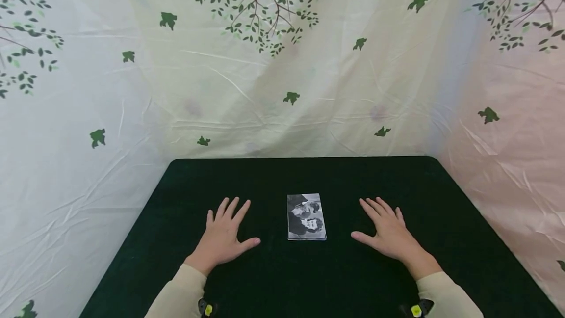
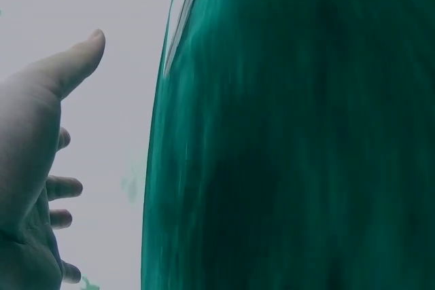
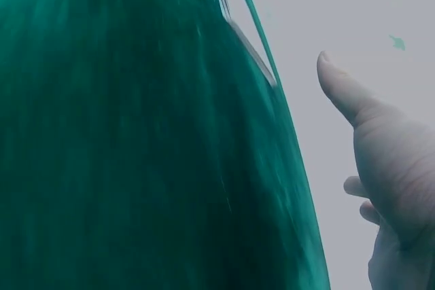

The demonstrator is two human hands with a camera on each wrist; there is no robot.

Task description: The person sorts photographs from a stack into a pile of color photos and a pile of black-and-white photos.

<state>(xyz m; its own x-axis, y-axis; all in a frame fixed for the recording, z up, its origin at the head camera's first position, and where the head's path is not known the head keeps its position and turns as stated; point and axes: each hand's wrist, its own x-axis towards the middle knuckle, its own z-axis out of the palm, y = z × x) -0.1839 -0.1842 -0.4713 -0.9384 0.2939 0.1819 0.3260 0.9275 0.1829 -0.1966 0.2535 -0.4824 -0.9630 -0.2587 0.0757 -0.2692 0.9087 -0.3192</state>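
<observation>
A small stack of flat cards or a thin booklet (image 1: 306, 217), its top printed with a black-and-white picture of two faces, lies on the dark green table. On its left is my left hand (image 1: 225, 234), palm down with fingers spread, apart from it. My right hand (image 1: 388, 234) is to its right, likewise spread and holding nothing. The left wrist view shows the layered edge of the stack (image 2: 182, 22) beyond the thumb. In the right wrist view the stack (image 3: 251, 52) appears near the table's edge line. Whether the hands touch the table cannot be told.
The dark green table (image 1: 353, 288) has rounded far corners. Behind it and along both sides hangs a pale cloth (image 1: 247, 82) printed with green leaves and branches. Each sleeve cuff has a dark strap with a yellow-green piece (image 1: 416, 310) beside it.
</observation>
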